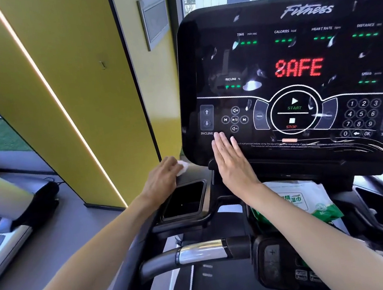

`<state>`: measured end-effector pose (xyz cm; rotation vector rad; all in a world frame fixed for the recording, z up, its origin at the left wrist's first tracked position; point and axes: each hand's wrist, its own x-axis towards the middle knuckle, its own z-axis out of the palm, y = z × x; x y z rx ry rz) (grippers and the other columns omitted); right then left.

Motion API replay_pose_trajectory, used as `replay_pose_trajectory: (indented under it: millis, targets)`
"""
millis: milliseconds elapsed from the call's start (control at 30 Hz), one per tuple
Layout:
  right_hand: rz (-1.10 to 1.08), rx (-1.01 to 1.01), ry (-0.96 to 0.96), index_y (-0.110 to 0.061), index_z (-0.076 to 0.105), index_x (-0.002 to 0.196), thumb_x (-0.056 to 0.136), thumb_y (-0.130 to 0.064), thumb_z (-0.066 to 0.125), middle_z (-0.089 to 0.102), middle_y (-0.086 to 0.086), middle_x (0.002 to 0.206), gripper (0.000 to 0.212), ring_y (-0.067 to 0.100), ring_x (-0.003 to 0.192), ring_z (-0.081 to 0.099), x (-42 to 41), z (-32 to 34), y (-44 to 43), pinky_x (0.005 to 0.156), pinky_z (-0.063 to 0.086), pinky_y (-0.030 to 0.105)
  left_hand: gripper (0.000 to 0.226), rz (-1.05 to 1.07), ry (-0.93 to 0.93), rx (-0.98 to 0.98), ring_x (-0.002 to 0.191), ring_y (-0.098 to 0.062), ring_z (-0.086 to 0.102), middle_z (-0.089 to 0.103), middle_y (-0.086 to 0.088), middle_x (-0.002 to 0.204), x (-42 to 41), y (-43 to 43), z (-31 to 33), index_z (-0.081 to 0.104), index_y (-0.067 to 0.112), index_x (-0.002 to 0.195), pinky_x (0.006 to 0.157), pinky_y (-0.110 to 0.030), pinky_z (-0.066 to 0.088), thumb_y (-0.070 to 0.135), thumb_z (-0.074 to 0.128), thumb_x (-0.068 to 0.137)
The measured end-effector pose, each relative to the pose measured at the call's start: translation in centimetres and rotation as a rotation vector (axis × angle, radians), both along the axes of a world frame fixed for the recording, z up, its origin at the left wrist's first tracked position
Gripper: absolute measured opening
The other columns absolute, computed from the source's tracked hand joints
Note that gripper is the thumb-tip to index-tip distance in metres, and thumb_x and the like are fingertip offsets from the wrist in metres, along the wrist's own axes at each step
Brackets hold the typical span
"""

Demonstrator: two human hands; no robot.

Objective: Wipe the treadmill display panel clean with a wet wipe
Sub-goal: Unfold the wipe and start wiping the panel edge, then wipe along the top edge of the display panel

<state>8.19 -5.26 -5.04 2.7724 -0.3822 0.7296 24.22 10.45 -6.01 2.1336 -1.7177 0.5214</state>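
Observation:
The black treadmill display panel (293, 45) fills the upper right and shows "SAFE" in red with green dashes. My right hand (231, 161) lies flat, fingers straight, against the panel's lower left corner just under the INCLINE and media buttons. My left hand (163, 179) rests on the console ledge left of the panel, its fingers curled over a small crumpled white wet wipe (183, 166). Most of the wipe is hidden under the fingers.
A green and white pack of wet wipes (311, 200) lies in the console tray below the panel. A black cup holder recess (183, 199) sits under my left wrist. A silver and black handlebar (198, 253) crosses below. A yellow wall panel (71, 87) stands to the left.

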Motion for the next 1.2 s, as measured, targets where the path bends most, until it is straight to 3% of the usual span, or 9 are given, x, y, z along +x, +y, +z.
replay_pose_trajectory:
  millis: [167,300,467,600,700,833,933,1067,1200]
  targets:
    - [-0.005,0.014,0.011,0.011,0.018,0.142,0.091,-0.005,-0.018,0.015,0.027,0.151,0.065,0.037,0.142,0.01,0.0,-0.1,0.2,0.116,0.013,0.049,0.038,-0.112,-0.077,-0.108,0.07,-0.022,0.049,0.054,-0.011,0.083,-2.8,-3.1,2.6,0.06,0.004,0.091,0.047,-0.024,0.034,-0.015,0.066,0.059]
    - [0.023,0.012,0.011,0.012,0.023,0.14,0.091,-0.005,-0.012,0.02,0.028,0.15,0.063,0.038,0.141,0.015,0.0,0.0,-0.2,0.115,0.015,0.051,0.036,-0.164,-0.097,-0.006,0.077,-0.025,0.052,0.056,-0.011,0.09,-0.4,-3.1,2.1,0.064,0.006,0.098,0.057,-0.033,0.047,-0.011,0.064,0.066]
    - [0.135,-0.016,-0.086,0.01,0.036,0.137,0.085,0.009,0.012,0.03,0.024,0.147,0.057,0.034,0.14,0.023,-0.5,1.4,-0.4,0.115,0.019,0.047,0.031,0.377,0.314,-0.474,0.079,-0.026,0.054,0.055,-0.012,0.097,2.8,-3.6,8.6,0.065,0.008,0.101,0.057,-0.038,0.048,-0.011,0.05,0.083]
    - [0.205,-0.12,-0.146,0.007,0.044,0.133,0.085,0.009,0.022,0.041,0.022,0.142,0.053,0.032,0.137,0.032,0.8,6.7,-2.6,0.114,0.024,0.046,0.011,0.286,0.505,-0.512,0.076,-0.019,0.053,0.06,-0.006,0.085,2.1,-7.3,14.7,0.062,0.011,0.085,0.063,-0.025,0.037,0.008,0.052,0.089]
    - [0.078,-0.138,-0.169,0.007,0.043,0.133,0.082,0.004,0.036,0.039,0.023,0.143,0.052,0.033,0.137,0.032,1.7,11.6,-5.1,0.114,0.021,0.047,0.025,0.313,1.053,-0.692,0.065,-0.018,0.043,0.049,-0.001,0.066,1.5,-10.0,19.3,0.05,0.016,0.064,0.06,-0.026,0.035,0.007,0.051,0.087]
    - [-0.101,-0.097,-0.223,0.008,0.043,0.132,0.071,0.01,0.052,0.038,0.026,0.143,0.062,0.035,0.137,0.03,1.6,16.2,-8.7,0.115,0.018,0.048,0.009,0.215,1.606,-0.859,0.087,-0.019,0.048,0.048,0.005,0.078,2.0,-12.3,24.4,0.053,0.017,0.084,0.08,-0.032,0.043,0.013,0.052,0.092]
    - [-0.151,-0.07,-0.244,0.008,0.044,0.132,0.067,0.012,0.054,0.039,0.026,0.141,0.066,0.036,0.135,0.034,1.1,18.4,-10.7,0.113,0.022,0.049,0.014,0.322,1.257,-0.909,0.073,-0.017,0.053,0.056,0.001,0.078,2.6,-14.2,25.8,0.061,0.009,0.102,0.067,-0.028,0.043,0.016,0.054,0.092]
    - [-0.147,-0.122,-0.174,0.007,0.044,0.133,0.064,0.008,0.061,0.042,0.025,0.14,0.071,0.035,0.133,0.038,0.6,19.2,-12.0,0.11,0.029,0.049,0.017,0.524,0.732,-0.903,0.069,-0.028,0.056,0.063,-0.014,0.087,2.8,-17.0,26.1,0.061,0.006,0.081,0.054,-0.034,0.038,0.017,0.051,0.09]
    - [-0.121,-0.152,-0.146,0.007,0.043,0.133,0.064,0.004,0.065,0.042,0.025,0.14,0.073,0.035,0.133,0.037,0.8,19.1,-12.7,0.11,0.029,0.049,0.017,0.458,0.49,-0.875,0.076,-0.021,0.054,0.054,-0.009,0.096,0.2,-20.2,25.0,0.065,0.009,0.091,0.064,-0.028,0.044,0.008,0.049,0.093]
